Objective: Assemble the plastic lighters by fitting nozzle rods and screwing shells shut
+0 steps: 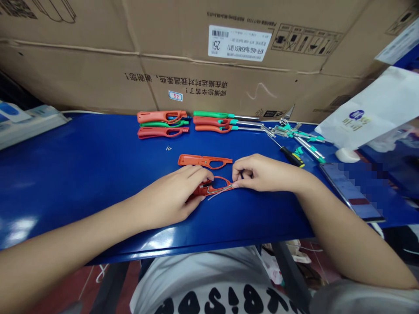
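My left hand [183, 192] is closed around an orange lighter casing half [205, 190], which lies near the front of the blue table. Inside the casing a thin wire or tube shows, partly hidden by my fingers. At the casing's right end, my right hand [262, 172] pinches a thin, pale tube [216, 193] that slants down to the left across the casing's near edge. Just beyond both hands lies another orange casing half [193, 161], with its hollow side up.
Lighter handles [163, 132] and lighters with metal tubes [212, 128] lie in stacks farther back. Small screws [168, 148] lie nearer. To the right are a screwdriver [291, 156], loose metal-and-teal parts [309, 146] and a phone [352, 192]. A cardboard box [183, 72] stands behind.
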A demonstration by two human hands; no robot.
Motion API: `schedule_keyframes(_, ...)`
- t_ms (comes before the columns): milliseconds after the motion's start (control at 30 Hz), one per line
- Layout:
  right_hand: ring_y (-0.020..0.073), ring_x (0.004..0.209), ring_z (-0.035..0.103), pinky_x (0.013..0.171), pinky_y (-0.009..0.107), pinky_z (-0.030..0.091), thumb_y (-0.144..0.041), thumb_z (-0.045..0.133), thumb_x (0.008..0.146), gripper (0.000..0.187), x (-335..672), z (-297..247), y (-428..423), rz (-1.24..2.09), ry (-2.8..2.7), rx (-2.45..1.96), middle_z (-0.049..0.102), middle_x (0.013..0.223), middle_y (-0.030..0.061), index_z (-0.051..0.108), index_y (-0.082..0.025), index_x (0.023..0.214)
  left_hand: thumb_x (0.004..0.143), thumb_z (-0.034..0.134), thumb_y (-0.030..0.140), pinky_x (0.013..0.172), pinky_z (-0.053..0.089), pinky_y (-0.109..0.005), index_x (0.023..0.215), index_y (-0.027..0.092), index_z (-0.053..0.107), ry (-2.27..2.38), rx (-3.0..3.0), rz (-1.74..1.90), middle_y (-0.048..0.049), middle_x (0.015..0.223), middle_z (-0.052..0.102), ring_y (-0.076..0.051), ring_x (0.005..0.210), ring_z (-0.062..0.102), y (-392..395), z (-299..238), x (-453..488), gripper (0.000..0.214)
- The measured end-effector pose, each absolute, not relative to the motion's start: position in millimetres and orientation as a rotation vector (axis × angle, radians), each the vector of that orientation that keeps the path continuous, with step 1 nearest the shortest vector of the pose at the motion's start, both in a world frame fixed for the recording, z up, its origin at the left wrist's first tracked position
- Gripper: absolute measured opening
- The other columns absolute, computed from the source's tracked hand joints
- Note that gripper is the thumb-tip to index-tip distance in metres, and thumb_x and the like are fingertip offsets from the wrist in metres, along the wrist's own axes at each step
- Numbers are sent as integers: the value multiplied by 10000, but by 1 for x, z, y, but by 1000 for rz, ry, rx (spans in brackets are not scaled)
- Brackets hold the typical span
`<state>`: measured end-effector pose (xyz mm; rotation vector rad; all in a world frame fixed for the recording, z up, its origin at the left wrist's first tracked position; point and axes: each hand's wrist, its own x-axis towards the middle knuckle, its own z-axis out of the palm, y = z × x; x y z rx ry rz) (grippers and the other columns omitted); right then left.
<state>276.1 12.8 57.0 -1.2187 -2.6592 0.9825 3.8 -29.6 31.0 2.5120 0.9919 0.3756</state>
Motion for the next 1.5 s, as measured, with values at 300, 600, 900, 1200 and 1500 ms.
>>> schedule_keyframes(300, 139, 841, 604, 733, 247, 450, -132, 641, 916, 117, 268, 50, 8, 832, -2710, -784, 666, 1000, 44, 709, -182, 997, 979, 524, 164, 910, 491, -361, 1137, 242, 580, 916, 2550, 338, -36, 1144, 633, -223, 1080, 597, -27, 34, 5, 185)
schedule_keyframes(600, 137, 782, 634, 729, 255, 462, -162, 633, 938, 153, 265, 53, 4, 849, -2772, -794, 701, 895, 32, 763, -175, 1018, 999, 502, 158, 936, 487, -371, 1083, 229, 649, 877, 2562, 355, -56, 1156, 621, -224, 1080, 587, -25, 32, 5, 184)
schedule_keyframes(900, 144, 754, 641, 695, 257, 441, -147, 650, 917, 155, 267, 58, 4, 807, -2813, -858, 738, 856, 30, 788, -175, 982, 1001, 520, 160, 968, 495, -381, 1122, 231, 668, 884, 2579, 351, -60, 1180, 634, -230, 1109, 593, -25, 32, 5, 203)
schedule_keyframes(1200, 155, 785, 674, 721, 256, 454, -140, 632, 917, 186, 268, 61, 3, 796, -2817, -876, 774, 887, 35, 794, -179, 999, 1006, 518, 170, 966, 505, -381, 1132, 229, 676, 894, 2593, 349, -65, 1184, 640, -230, 1104, 604, -25, 32, 5, 210)
schedule_keyframes(1500, 164, 789, 698, 715, 263, 461, -144, 607, 914, 221, 270, 61, 4, 779, -2814, -902, 795, 920, 43, 803, -190, 1004, 1019, 503, 182, 969, 513, -383, 1146, 223, 663, 893, 2627, 342, -66, 1180, 667, -230, 1112, 619, -22, 32, 5, 209)
